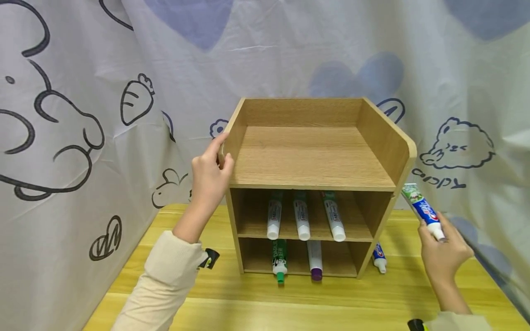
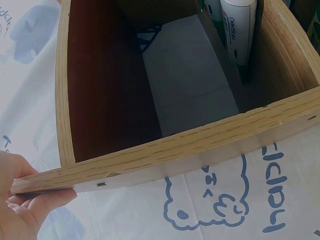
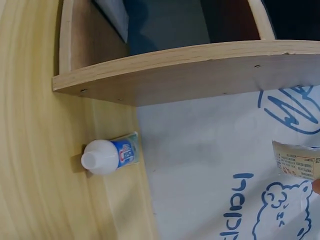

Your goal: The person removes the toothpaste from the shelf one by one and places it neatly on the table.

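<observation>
Two hands frame my head view, one on each side of the wooden shelf unit (image 1: 314,184), which stands on the yellow wooden table (image 1: 290,303) in front of a white curtain printed with cartoon outlines (image 1: 74,115).

Shelf unit: an open top tray above two open compartments. In the upper compartment I see three white tubes (image 1: 303,216) lying side by side, caps toward me. In the lower compartment lie a green-capped tube (image 1: 279,259) and a purple-capped tube (image 1: 315,262), both caps jutting past the front edge.

Left hand (image 1: 209,177): it is at the unit's upper left corner, fingers extended up along the left side panel with the thumb at the front of that panel. My left wrist view shows the fingertips (image 2: 30,205) under the panel's edge. I read the hand as resting on the wood with fingers nearly straight.

Right hand (image 1: 445,257): it is to the right of the unit, apart from it and raised off the table. Its fingers pinch the cap end of a blue, white and green toothpaste tube (image 1: 422,209), whose flat end points up toward the unit's right wall.

One further white-capped blue tube (image 3: 107,156) lies on the table just beside the unit's lower right corner.
</observation>
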Demonstrator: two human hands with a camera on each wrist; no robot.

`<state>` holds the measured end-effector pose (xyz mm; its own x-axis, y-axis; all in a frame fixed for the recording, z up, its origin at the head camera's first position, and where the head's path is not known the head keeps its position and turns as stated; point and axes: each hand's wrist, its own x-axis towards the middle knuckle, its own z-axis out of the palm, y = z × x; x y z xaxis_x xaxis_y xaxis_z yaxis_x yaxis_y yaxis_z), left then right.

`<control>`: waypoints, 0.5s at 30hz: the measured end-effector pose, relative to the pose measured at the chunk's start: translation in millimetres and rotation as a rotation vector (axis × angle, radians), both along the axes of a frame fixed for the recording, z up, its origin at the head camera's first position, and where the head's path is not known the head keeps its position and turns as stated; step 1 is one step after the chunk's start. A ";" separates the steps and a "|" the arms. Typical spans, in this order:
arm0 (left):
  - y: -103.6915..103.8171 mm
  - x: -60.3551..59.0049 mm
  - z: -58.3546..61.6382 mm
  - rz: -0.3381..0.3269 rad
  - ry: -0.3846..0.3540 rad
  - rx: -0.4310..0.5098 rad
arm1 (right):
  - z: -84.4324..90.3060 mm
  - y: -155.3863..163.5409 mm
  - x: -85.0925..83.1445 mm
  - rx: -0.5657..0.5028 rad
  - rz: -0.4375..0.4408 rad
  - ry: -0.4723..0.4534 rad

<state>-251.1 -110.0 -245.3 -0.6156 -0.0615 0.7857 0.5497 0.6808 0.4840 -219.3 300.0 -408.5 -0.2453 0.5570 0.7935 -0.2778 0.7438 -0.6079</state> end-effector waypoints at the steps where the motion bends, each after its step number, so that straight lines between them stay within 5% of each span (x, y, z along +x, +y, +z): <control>1: 0.0 0.0 -0.2 -0.001 -0.004 -0.001 | -1.8 0.3 0.3 -0.003 0.004 -0.002; 15: -0.2 -1.4 -1.3 0.005 0.004 -0.001 | -31.4 -1.6 1.3 -0.022 0.010 -0.056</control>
